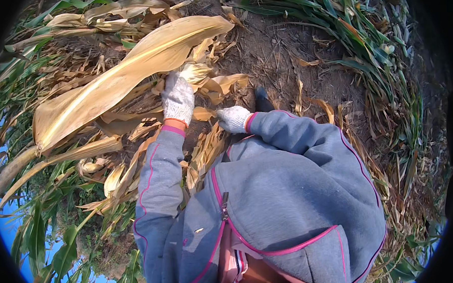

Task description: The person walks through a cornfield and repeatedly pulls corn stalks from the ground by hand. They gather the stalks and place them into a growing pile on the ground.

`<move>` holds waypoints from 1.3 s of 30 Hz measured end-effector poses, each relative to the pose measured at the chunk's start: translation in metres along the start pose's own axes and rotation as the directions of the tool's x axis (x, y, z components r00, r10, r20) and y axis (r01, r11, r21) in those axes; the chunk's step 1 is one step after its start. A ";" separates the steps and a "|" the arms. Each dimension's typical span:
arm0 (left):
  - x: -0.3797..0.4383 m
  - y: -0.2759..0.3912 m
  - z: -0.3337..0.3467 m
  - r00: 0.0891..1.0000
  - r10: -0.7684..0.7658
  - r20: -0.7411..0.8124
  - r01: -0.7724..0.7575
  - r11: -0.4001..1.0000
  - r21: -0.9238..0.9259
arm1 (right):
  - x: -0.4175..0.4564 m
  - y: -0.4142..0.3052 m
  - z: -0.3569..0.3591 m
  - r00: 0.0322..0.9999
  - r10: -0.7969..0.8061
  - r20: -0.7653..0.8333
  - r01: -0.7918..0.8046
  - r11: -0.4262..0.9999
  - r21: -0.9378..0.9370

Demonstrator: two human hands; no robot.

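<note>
My left hand (178, 95), in a white knit glove with an orange cuff, is closed at the base of a dry, husk-covered corn ear (195, 72); its fingers are mostly hidden. A broad, dry corn leaf (132, 69) stretches above and to the left of this hand. My right hand (232, 119), gloved alike, is bent close to the front of the grey jacket, beside dry leaves (208, 153). Its fingertips are turned away, so what it holds cannot be told.
Dry corn stalks (75, 152) with husked ears (113, 180) stand at the left. Cut green corn plants (370, 48) lie in a row at the upper right. Bare soil with stubble (272, 52) lies between. A dark shoe (262, 98) shows beyond the right hand.
</note>
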State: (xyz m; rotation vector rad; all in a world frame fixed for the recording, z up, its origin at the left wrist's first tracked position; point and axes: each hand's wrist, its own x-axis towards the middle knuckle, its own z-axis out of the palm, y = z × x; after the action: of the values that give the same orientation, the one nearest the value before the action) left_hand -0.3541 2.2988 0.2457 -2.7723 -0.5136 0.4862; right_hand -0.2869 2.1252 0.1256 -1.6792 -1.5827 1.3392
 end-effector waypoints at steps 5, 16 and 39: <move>-0.046 -0.011 0.035 0.982 0.013 0.189 -0.026 0.997 0.070 | -0.009 0.024 -0.012 0.996 0.083 0.026 -0.084 0.996 0.038; 0.018 0.010 0.017 0.975 0.157 -0.160 -0.169 0.983 -0.066 | -0.001 0.078 -0.012 0.928 0.318 -0.193 -0.272 0.934 0.232; 0.040 -0.058 0.086 0.985 0.147 -0.092 -0.173 0.844 -0.508 | 0.093 0.105 -0.009 0.814 0.578 0.056 0.394 -0.621 0.677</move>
State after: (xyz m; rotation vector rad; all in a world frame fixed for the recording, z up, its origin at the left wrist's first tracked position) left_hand -0.3678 2.3848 0.1765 -3.3563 -0.4532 0.3511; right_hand -0.2427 2.1906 0.0099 -0.4653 0.8545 1.2030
